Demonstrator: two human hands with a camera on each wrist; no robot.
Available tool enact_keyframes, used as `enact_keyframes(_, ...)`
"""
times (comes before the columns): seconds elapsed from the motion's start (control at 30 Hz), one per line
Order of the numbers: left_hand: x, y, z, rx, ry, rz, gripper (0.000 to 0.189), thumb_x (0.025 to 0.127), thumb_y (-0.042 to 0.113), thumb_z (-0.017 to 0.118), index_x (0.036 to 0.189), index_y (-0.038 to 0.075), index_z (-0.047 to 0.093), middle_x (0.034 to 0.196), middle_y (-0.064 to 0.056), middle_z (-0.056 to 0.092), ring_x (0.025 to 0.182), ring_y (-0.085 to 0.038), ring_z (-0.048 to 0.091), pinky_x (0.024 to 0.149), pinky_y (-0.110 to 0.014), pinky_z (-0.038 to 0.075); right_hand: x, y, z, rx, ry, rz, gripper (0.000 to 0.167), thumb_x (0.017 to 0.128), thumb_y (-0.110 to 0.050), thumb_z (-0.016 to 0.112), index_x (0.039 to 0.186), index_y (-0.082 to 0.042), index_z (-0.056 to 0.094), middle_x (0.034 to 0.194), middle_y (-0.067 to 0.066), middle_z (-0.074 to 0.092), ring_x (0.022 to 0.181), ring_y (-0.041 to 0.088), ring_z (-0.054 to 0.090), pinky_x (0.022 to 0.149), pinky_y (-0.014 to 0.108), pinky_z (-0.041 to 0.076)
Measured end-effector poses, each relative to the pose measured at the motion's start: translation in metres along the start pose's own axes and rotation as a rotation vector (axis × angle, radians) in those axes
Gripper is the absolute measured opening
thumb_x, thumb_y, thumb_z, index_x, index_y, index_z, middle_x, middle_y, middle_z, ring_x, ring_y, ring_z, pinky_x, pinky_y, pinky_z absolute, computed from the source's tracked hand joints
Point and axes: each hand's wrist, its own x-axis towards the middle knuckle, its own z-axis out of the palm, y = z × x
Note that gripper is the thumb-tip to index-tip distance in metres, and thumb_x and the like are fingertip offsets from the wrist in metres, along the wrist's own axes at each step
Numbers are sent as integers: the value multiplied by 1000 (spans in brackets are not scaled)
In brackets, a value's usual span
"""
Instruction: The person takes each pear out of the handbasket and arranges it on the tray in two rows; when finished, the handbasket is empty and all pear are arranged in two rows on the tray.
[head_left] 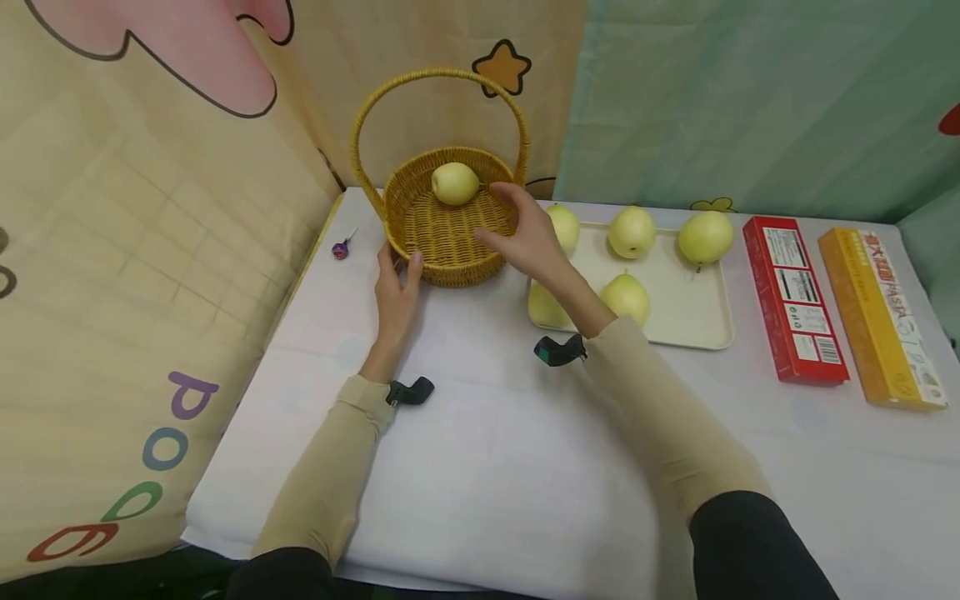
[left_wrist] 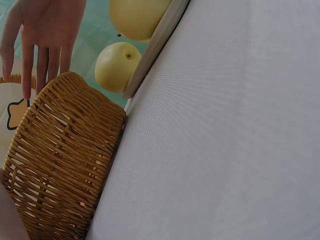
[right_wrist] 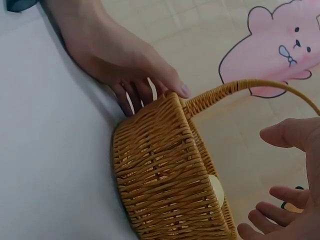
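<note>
A wicker basket (head_left: 442, 242) with a tall arched handle stands at the back left of the table, one yellow-green pear (head_left: 455, 183) lying inside it. My left hand (head_left: 397, 298) holds the basket at its near left side, the thumb at the rim and the fingers along the outer wall, as the right wrist view shows. Over the basket's right rim, my right hand (head_left: 528, 237) has thumb and fingers spread apart with nothing between them. To the right is a cream tray (head_left: 693, 312) bearing several pears (head_left: 632, 232), partly hidden behind my right hand and forearm.
Right of the tray lie a red box (head_left: 797, 302) and a yellow pasta box (head_left: 881, 321). A small wrapped lollipop (head_left: 341, 249) is left of the basket by the table edge. Printed curtains (head_left: 697, 100) hang right behind the white-covered table (head_left: 480, 467).
</note>
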Motion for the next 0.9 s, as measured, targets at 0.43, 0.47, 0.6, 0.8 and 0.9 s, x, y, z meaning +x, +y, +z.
enact_keyframes(0.43,-2,-1,0,-6,12,1,71,111,41,51,165,2,26,163,-21,42,153,-27,40,128,-40,33,49,5,15,-33,-64,86,80,95,-32,78,162,-13,39,166,10,43,155,27,38,128,39,34)
enact_keyframes(0.47,-2,-2,1,-5,12,1,72,111,42,52,165,2,26,163,-21,42,153,-27,40,128,-39,33,52,5,16,-27,-61,86,80,95,-32,78,162,-13,38,166,11,43,155,28,38,128,40,34)
enact_keyframes(0.6,-2,-1,1,3,14,2,72,110,43,52,164,2,26,162,-20,43,153,-26,40,128,-37,33,63,7,21,-1,-50,77,81,95,-30,79,162,-11,38,166,12,42,155,29,37,128,42,33)
enact_keyframes(0.8,-1,0,0,4,15,21,69,111,39,52,163,1,27,161,-21,43,153,-27,41,128,-38,33,79,16,29,113,-36,110,80,95,-24,78,163,-12,38,168,12,39,157,27,35,129,40,32)
enact_keyframes(0.9,0,-1,1,-1,17,29,69,111,38,52,163,1,27,161,-22,44,152,-27,41,128,-40,33,89,22,33,174,-21,131,80,95,-22,79,163,-12,38,168,13,38,157,28,34,129,40,32)
